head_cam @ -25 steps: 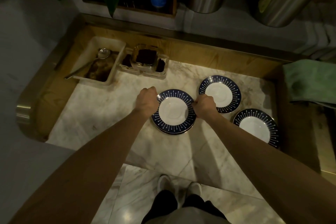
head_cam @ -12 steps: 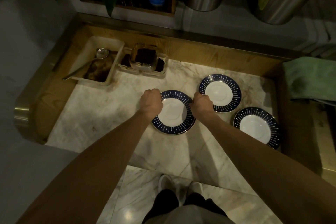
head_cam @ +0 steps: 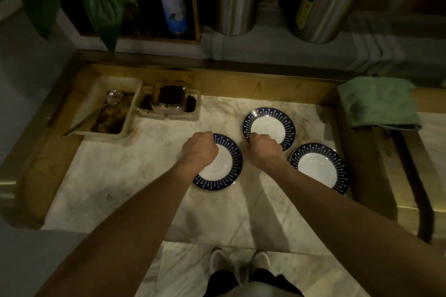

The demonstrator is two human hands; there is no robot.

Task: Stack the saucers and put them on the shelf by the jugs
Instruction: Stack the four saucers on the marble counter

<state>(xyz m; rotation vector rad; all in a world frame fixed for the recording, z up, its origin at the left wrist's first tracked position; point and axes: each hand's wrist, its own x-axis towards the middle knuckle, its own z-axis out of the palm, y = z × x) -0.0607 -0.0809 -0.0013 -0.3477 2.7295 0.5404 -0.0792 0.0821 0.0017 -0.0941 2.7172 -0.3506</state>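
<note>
Three saucers lie apart on the desk: the left hand curls on the left saucer, the right hand pinches the far saucer rim, probably to stack it, the third saucer untouched.

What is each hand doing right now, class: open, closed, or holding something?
Left hand: closed on the rim of the left saucer.
Right hand: closed at the rim of the far saucer; grip unclear.
</note>
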